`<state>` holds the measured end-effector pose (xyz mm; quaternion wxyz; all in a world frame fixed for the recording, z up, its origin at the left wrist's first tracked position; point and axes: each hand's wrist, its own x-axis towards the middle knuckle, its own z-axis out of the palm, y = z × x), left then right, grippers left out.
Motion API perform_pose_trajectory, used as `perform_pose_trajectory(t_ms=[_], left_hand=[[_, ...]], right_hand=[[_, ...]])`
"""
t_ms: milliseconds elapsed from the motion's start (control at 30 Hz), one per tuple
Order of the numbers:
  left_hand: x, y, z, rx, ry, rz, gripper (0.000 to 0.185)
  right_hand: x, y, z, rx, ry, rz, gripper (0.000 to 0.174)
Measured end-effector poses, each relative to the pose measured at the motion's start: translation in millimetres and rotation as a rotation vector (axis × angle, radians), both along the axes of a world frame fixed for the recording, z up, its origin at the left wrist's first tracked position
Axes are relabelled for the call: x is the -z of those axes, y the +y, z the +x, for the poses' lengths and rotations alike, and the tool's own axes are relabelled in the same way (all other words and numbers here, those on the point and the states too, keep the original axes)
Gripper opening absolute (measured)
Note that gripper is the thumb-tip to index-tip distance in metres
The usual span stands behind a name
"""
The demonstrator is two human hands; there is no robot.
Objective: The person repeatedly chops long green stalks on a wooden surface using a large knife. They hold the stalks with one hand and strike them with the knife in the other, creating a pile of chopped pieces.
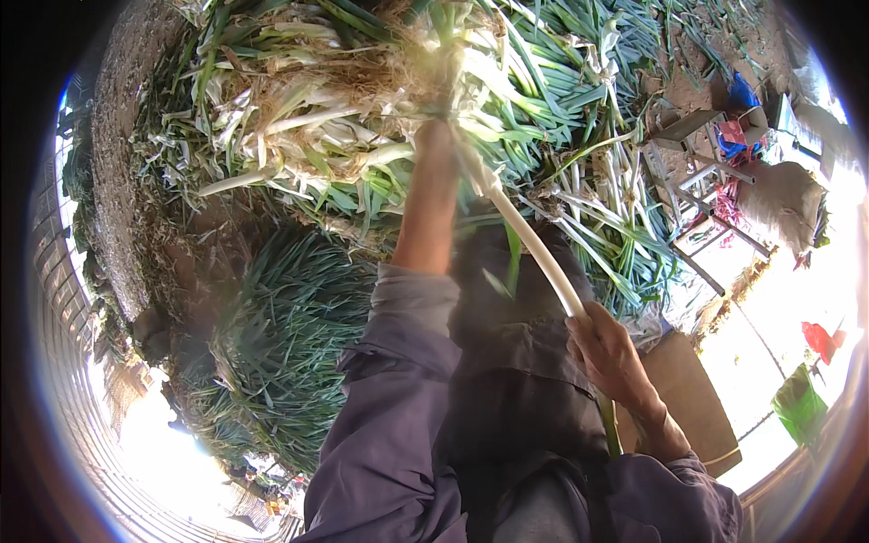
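Note:
My right hand (607, 356) is closed around a long green onion stalk (536, 244). Its pale shaft slants up and to the left, and a green part comes out below the hand. Ragged outer skin (481, 173) hangs loose at the stalk's upper end. My left hand (436, 129) reaches forward, close to that end, over a heap of green onions (299, 122). Motion blur covers its fingers, so whether they grip anything cannot be made out. Tangled brown roots (339, 71) and pale peelings lie around it.
More green onions with long dark leaves (292, 326) lie at left. Another bunch of stalks (611, 224) lies to the right, by a metal-framed stool (706, 183). A brown board (686, 400) is beside my right forearm. At far right is a red object (820, 341).

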<state>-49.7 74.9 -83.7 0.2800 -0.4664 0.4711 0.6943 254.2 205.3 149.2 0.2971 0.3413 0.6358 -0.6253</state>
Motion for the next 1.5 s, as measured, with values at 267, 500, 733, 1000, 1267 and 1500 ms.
perform_pose_trajectory(t_ms=[267,500,733,1000,1267,1500], left_hand=[[30.5,-65.6,-59.5,-0.101,0.239,0.035,0.016],[-15.2,-104.6,-12.6,-0.006,0.356,0.055,0.04],[-50.9,-72.3,46.4,0.717,0.258,0.096,0.091],[-37.6,-48.7,47.4,0.841,0.173,0.138,0.071],[-44.6,-60.5,27.8,0.711,0.25,-0.406,0.033],[-60.8,-144.7,-35.6,0.775,0.364,-0.695,0.031]], right_hand=[[-39.3,13.4,57.2,-0.086,-0.369,0.184,0.027],[66.8,48.2,82.1,-0.041,-0.012,0.483,0.033],[87.8,2.0,17.7,-0.241,0.491,0.466,0.039],[61.8,-9.5,37.0,-0.424,0.466,0.439,0.044],[31.4,-14.6,30.7,-0.393,0.45,0.439,0.043],[41.5,34.5,137.4,-0.48,0.328,0.804,0.023]])
